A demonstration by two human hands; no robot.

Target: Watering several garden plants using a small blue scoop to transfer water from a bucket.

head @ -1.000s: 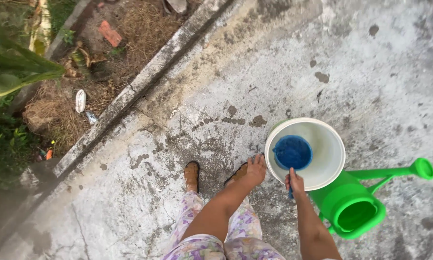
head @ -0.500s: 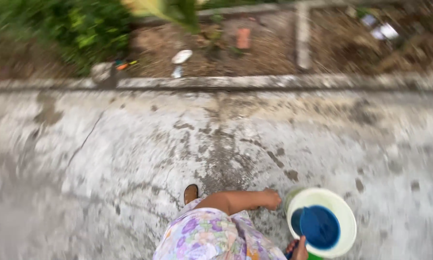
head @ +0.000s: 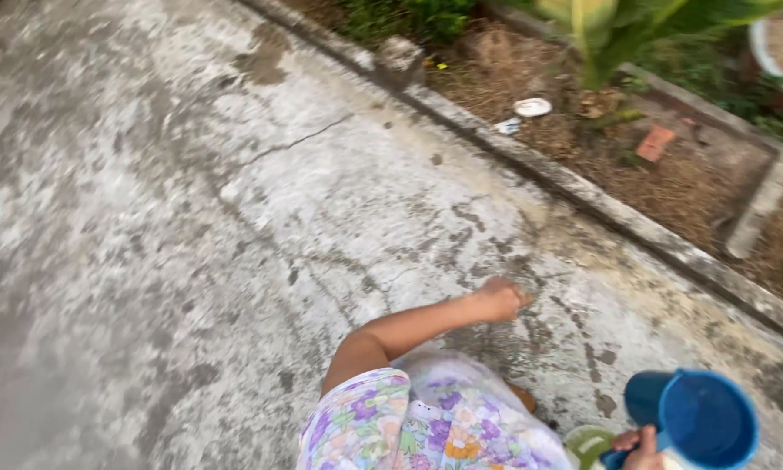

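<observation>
My right hand (head: 639, 448) shows only partly at the bottom right edge, gripping the handle of a blue plastic jug (head: 698, 418) that is lifted clear, its open mouth facing the camera. A sliver of the white bucket rim (head: 586, 444) shows just left of that hand. My left hand (head: 501, 298) hangs out in front of me over the concrete with fingers loosely curled and nothing in it. My floral trousers (head: 426, 419) fill the bottom middle.
Wet, stained concrete ground (head: 191, 226) stretches to the left. A concrete kerb (head: 583, 196) runs diagonally across the upper right; beyond it lies a dry bed with green plants (head: 618, 26), a brick piece (head: 654, 142) and small white litter (head: 532, 107).
The view has swung left, and the green watering can has left the view. My right hand has lifted the blue jug out of the white bucket. My left hand has come off the bucket rim.
</observation>
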